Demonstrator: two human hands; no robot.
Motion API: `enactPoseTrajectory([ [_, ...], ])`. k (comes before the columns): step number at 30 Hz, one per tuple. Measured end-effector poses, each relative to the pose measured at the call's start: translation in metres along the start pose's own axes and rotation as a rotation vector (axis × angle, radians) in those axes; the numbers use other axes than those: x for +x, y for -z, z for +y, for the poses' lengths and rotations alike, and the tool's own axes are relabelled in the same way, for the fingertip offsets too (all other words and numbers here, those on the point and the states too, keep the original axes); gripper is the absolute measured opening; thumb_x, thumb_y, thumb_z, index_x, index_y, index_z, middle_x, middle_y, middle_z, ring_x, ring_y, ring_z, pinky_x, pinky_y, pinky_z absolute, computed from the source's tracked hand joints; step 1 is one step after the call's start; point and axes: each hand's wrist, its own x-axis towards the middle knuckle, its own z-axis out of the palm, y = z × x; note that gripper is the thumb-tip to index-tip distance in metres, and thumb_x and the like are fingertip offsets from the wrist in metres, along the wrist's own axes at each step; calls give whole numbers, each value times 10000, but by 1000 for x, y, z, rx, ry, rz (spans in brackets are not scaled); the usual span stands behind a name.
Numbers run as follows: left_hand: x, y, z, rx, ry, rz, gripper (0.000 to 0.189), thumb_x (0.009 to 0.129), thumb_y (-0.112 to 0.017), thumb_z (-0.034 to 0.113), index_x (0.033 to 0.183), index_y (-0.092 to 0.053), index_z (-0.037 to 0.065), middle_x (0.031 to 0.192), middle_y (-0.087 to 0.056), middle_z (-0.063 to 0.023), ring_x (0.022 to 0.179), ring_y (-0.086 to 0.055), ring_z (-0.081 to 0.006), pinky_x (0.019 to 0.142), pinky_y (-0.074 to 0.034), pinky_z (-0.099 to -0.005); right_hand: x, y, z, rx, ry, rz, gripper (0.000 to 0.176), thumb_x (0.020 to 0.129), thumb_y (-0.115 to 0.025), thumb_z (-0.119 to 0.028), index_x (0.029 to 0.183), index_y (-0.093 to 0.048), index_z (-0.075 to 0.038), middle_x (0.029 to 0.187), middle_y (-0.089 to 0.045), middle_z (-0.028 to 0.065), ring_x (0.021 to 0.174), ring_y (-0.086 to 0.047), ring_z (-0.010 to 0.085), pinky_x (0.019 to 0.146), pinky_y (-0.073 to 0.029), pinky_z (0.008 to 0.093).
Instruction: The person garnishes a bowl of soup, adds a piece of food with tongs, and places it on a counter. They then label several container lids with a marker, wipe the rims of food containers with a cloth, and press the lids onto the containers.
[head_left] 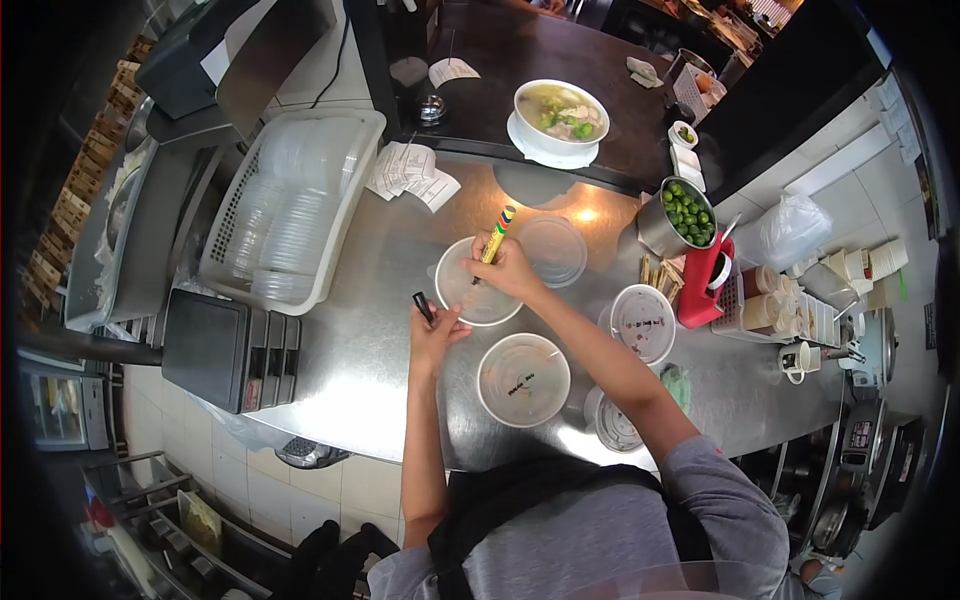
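My right hand (512,272) grips a yellow marker pen (498,232) with coloured bands, its tip down at the lid of a round lidded bowl (487,308). My left hand (432,345) pinches a black marker cap (423,305), and its fingers rest against the same bowl's near-left rim. Just below stands a second lidded bowl (522,400) with dark handwriting on its lid. A loose clear lid (553,252) lies right of my right hand. Beyond my right forearm is another lidded bowl (643,322) with writing, and one more container (616,425) is partly hidden by the arm.
At left, a white basket (318,290) holds stacked clear lids. Paper receipts (408,172) lie near the back edge. A soup bowl (562,112) stands on the dark counter. To the right are a metal pot of green citrus (650,232) and a red holder (700,285).
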Motion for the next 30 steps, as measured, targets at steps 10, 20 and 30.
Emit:
enactPoseTrajectory([
  [10, 3, 2, -1, 13, 21, -10, 363, 787, -644, 75, 884, -295, 97, 748, -523, -71, 605, -595, -171, 556, -552, -293, 0, -2, 5, 7, 29, 88, 231, 711, -650, -69, 662, -424, -58, 557, -403, -23, 514, -386, 49, 466, -314, 232],
  [20, 1, 0, 0, 19, 20, -8, 361, 789, -643, 88, 883, -295, 92, 743, -519, -67, 603, -594, -166, 558, -553, -292, 3, -2, 14, -18, 75, 156, 212, 708, -622, -73, 657, -418, -47, 534, -403, -1, 495, -390, 61, 460, -318, 244],
  [30, 3, 2, 0, 30, 36, -11, 369, 791, -645, 95, 886, -288, 100, 728, -516, -58, 588, -594, -161, 552, -549, -285, 2, 0, 15, -83, 85, 149, 190, 708, -595, -62, 688, -406, -47, 574, -412, 15, 518, -401, 74, 481, -334, 249],
])
